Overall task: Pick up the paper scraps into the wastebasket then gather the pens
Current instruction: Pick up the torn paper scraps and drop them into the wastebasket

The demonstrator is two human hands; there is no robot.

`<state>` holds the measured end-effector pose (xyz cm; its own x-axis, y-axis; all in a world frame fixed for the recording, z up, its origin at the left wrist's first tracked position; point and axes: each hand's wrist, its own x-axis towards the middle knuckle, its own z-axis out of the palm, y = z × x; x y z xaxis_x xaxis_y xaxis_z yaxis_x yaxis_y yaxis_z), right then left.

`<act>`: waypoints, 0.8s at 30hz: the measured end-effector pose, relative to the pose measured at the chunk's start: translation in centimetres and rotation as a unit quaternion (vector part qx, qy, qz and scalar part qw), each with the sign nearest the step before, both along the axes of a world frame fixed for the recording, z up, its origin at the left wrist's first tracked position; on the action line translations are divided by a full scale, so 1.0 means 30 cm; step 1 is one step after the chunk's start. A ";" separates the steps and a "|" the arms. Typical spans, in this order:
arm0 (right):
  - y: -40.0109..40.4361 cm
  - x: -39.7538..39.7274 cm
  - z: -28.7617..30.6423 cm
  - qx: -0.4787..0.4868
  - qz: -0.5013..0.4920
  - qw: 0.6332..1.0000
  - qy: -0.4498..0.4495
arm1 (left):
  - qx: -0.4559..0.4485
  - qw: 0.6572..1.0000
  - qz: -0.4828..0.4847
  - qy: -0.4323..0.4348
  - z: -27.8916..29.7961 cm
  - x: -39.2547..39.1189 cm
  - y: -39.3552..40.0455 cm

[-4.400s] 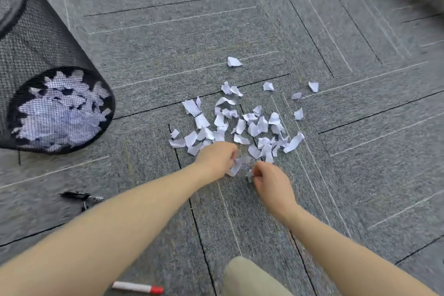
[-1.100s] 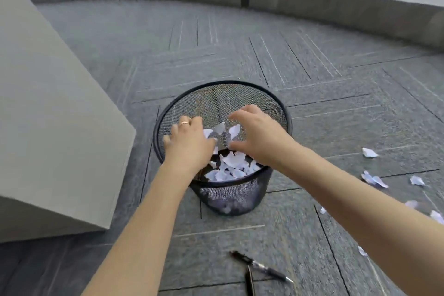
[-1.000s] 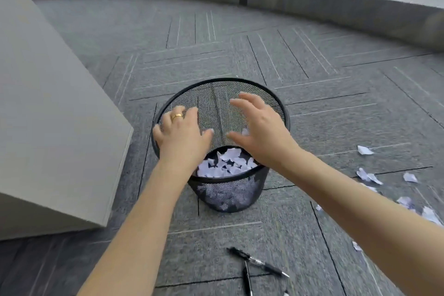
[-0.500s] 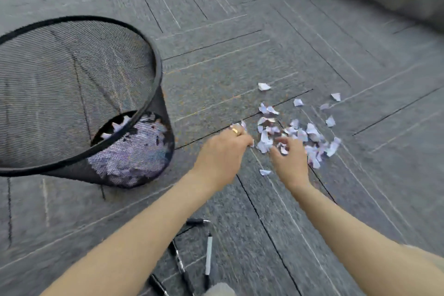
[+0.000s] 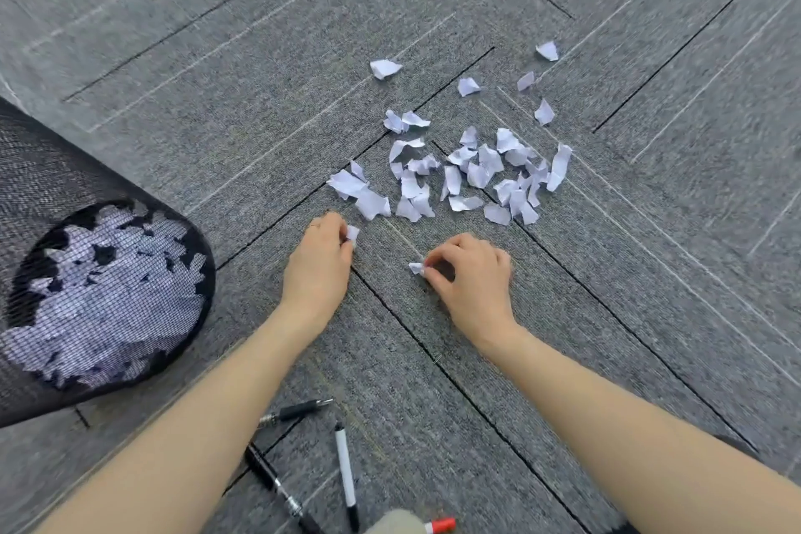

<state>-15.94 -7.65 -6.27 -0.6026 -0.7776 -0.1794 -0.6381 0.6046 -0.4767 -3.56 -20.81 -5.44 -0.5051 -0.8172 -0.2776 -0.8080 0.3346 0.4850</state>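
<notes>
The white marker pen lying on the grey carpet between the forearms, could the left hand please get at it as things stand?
Probably yes: the white marker pen lies uncovered, though the left hand pinches a white paper scrap.

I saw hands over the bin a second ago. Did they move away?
Yes. Both hands, left and right, moved off the bin to the carpet beside the scraps, each pinching one.

Single head view, looking steeply down, close over carpet [image 5: 563, 317].
</notes>
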 end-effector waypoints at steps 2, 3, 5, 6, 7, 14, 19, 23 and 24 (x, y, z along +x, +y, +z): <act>-0.007 -0.010 0.006 0.014 0.025 1.000 0.004 | 0.009 1.000 0.006 0.024 0.005 -0.004 0.000; -0.011 -0.018 0.007 0.023 0.040 0.999 0.008 | 0.014 0.999 0.003 0.039 0.013 -0.010 -0.004; -0.028 -0.038 0.014 0.021 0.051 0.998 0.002 | 0.013 0.997 -0.013 0.069 0.034 -0.028 -0.019; -0.045 -0.049 0.022 0.005 0.042 0.999 -0.009 | -0.002 0.997 -0.023 0.079 0.043 -0.040 -0.030; -0.068 -0.059 0.028 -0.016 0.031 0.999 -0.016 | -0.027 0.996 -0.033 0.079 0.050 -0.057 -0.044; -0.242 -0.117 0.009 0.017 0.087 0.996 0.005 | 0.023 0.990 -0.110 -0.083 -0.004 -0.171 -0.085; -0.246 -0.089 0.004 -0.038 0.058 0.997 -0.022 | -0.103 0.987 -0.118 -0.028 -0.034 -0.149 -0.053; -0.255 -0.076 -0.006 -0.063 0.029 0.997 -0.042 | -0.099 0.984 -0.149 0.016 -0.024 -0.177 -0.070; -0.260 -0.078 -0.005 -0.066 0.021 0.996 -0.048 | -0.087 0.984 -0.153 0.020 -0.023 -0.184 -0.072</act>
